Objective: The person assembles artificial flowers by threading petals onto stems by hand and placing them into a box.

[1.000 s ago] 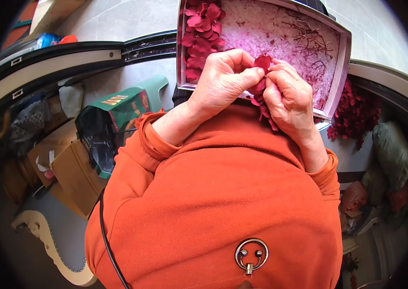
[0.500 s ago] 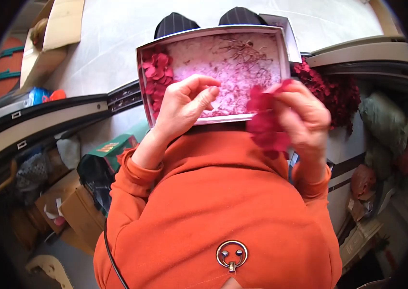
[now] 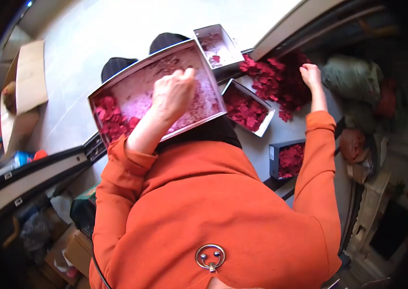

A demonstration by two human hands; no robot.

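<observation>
A shallow white-rimmed box rests on my lap, with dark red petals heaped at its left end and pinkish scraps across its floor. Above that floor my left hand is closed, fingers curled; whatever it may hold is hidden. My right hand reaches far out to the right, its fingers pinched together at the edge of a pile of dark red flowers. Anything between those fingers is too small to make out. Thin brown stems lie at the far side of the lap box.
Beside the lap box stand a small white box with few petals, another box full of red petals, and a dark box of petals. A greenish bag is beyond my right hand. An open carton stands far left.
My right hand has swung from the lap box out to the flower pile; the red flowers it held are gone from it. My left hand has closed over the box. The view has turned right.
</observation>
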